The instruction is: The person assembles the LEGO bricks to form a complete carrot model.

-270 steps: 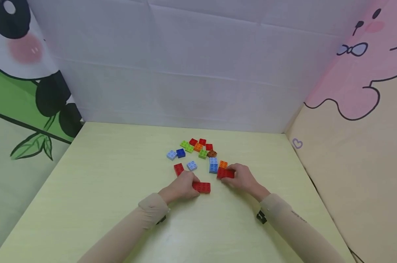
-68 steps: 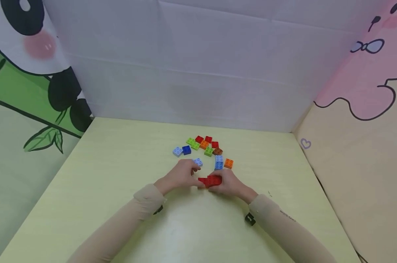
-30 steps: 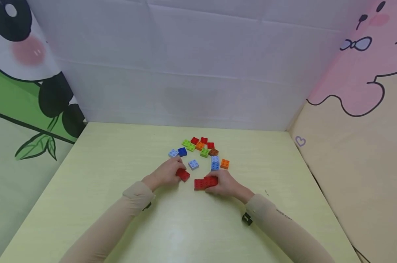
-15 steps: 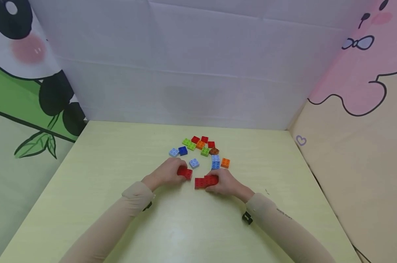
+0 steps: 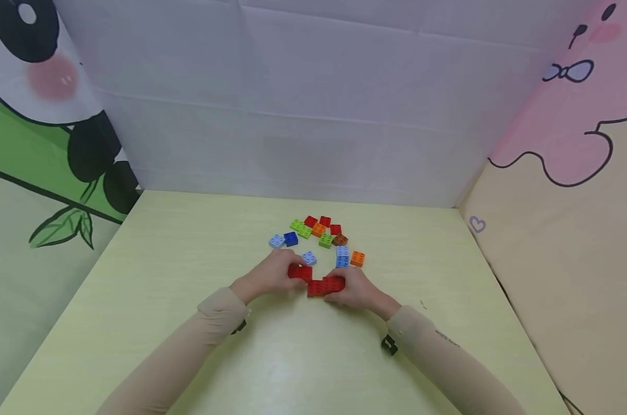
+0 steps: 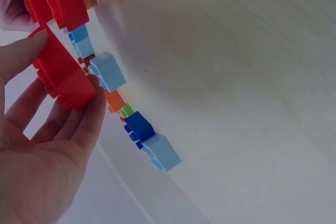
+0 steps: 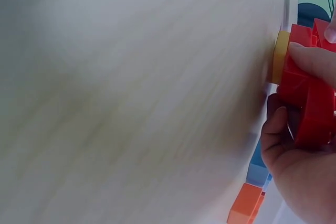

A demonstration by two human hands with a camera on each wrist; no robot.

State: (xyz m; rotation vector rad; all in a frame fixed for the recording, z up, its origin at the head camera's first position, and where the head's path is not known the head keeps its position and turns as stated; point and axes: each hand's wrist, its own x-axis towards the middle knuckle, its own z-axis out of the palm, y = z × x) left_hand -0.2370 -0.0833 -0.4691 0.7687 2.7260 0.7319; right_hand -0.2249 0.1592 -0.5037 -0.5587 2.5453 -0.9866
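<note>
Near the middle of the tabletop (image 5: 292, 357), we see the left grip (image 5: 271, 272) pinching a red brick (image 5: 301, 273) just left of the red stack (image 5: 316, 289) and slightly toward the far edge, its long axis roughly parallel to that edge. The right grip (image 5: 358, 288) clasps the red stack's right end.

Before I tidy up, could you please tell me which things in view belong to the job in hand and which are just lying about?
In the job: red brick held by the left hand; stacked red bricks held by the right hand; yellow brick beneath them.

Seemingly lying about: light blue bricks, dark blue brick, green bricks, orange bricks, brown brick, small red bricks.
</note>
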